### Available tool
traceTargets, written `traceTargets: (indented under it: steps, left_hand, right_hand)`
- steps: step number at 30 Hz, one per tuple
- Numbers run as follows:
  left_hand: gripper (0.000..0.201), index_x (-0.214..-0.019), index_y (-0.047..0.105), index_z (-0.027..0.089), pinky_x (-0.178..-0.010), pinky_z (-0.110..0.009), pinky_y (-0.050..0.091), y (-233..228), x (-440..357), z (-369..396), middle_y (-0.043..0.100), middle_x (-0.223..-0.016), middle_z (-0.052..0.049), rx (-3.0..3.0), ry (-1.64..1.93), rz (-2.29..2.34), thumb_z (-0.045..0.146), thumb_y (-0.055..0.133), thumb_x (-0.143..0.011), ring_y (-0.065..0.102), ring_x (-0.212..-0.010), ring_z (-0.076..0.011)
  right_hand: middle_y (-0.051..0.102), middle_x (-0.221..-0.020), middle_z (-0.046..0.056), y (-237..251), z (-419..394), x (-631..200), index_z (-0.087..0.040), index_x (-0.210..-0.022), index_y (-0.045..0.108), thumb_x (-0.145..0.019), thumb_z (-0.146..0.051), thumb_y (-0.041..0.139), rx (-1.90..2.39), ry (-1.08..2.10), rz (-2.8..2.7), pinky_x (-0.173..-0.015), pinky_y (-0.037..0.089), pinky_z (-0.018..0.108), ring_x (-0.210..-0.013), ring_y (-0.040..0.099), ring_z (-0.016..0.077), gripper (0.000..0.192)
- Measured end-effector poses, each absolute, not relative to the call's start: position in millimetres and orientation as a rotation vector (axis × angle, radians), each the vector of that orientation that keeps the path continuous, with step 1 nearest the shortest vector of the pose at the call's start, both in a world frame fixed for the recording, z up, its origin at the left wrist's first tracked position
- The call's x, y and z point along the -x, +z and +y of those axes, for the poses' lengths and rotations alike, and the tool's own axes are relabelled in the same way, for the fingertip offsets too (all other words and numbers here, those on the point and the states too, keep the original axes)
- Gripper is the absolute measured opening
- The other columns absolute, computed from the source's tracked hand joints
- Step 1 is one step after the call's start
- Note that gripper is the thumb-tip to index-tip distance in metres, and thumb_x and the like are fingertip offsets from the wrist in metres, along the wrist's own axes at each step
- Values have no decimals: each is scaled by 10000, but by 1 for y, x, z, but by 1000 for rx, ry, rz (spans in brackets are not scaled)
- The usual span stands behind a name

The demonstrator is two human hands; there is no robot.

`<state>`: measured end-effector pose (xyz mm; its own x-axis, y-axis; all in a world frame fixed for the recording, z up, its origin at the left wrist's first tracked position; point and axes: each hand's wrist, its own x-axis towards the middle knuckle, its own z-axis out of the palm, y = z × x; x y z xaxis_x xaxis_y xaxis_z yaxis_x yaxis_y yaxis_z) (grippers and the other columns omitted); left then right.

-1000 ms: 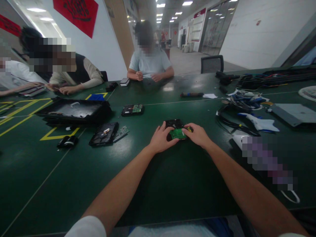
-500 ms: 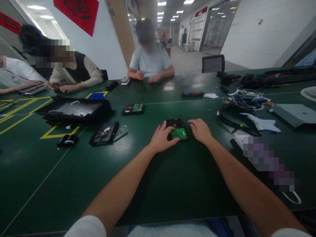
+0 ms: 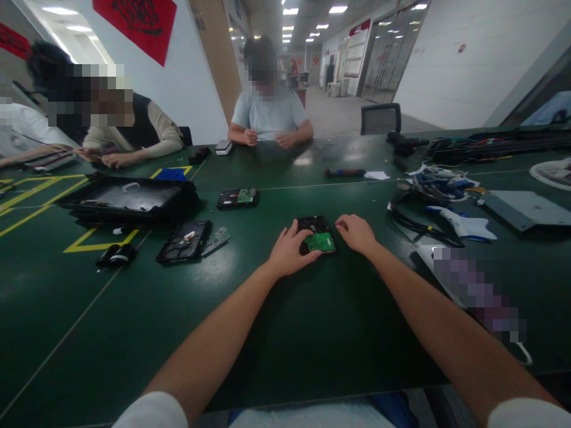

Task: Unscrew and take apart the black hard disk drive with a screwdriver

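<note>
Drive: the hard drive [image 3: 316,233] you're working on sits flat on the green table [image 3: 312,333], dead center in front of you, black case with a green board [image 3: 320,242] on its near end.
Left hand: your left hand [image 3: 288,252] is on the drive's left edge, thumb laid across the near corner by the board, fingers curled loosely over the side. So it's gripping the drive, not squeezing hard from the look of it.
Right hand: your right hand [image 3: 357,233] sits just beside the drive's right edge, knuckles up, fingers curled under. Can't tell if they're touching the case or pinching anything.
Left of you: an opened drive [image 3: 185,241] with a loose board [image 3: 216,239] against it, and further back a 2nd drive [image 3: 238,198] showing its green board too.
Tray: big black tray [image 3: 129,199] far left, on the yellow floor-style markings.
Right side: a heap of cables [image 3: 439,184] and a grey metal plate [image 3: 521,208].
Others: 1 person [image 3: 270,113] sits across from you, hands on the table, and 2 more at the far left.
</note>
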<state>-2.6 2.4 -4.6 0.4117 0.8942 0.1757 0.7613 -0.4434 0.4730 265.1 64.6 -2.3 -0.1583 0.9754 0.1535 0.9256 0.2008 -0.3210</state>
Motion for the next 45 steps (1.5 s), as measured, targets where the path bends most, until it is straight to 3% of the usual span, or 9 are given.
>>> traceTargets:
  steps: [13, 31, 45]
  left_hand:
    - [691, -1487, 603, 258, -1352, -608, 216, -4, 2, 2, 388, -1747, -180, -2348, 583, 1431, 700, 635, -957, 174, -1695, -367]
    - [676, -1501, 610, 275, -1345, -606, 227, -5, 2, 3, 394, -1745, -175, -2354, 577, 1439, 682, 646, -962, 189, -1693, -359]
    - [689, -1506, 604, 260, -1356, -606, 197, -3, 3, 3, 375, -1753, -185, -2327, 567, 1415, 685, 641, -965, 170, -1696, -362]
  right_hand:
    - [719, -1107, 105, 7, 45, -250, -229, -1097, 750, -1051, -315, 562, 1911, 251, -2100, -719, 442, 325, -907, 661, 227, 212]
    - [699, -1093, 90, 4, 31, -246, -209, -1028, 688, -1056, -259, 546, 1489, 158, -2195, -861, 484, 351, -997, 657, 234, 153]
    - [722, -1141, 102, 17, 23, -233, -203, -1059, 715, -1074, -260, 526, 1653, 51, -2254, -778, 458, 333, -947, 677, 231, 198]
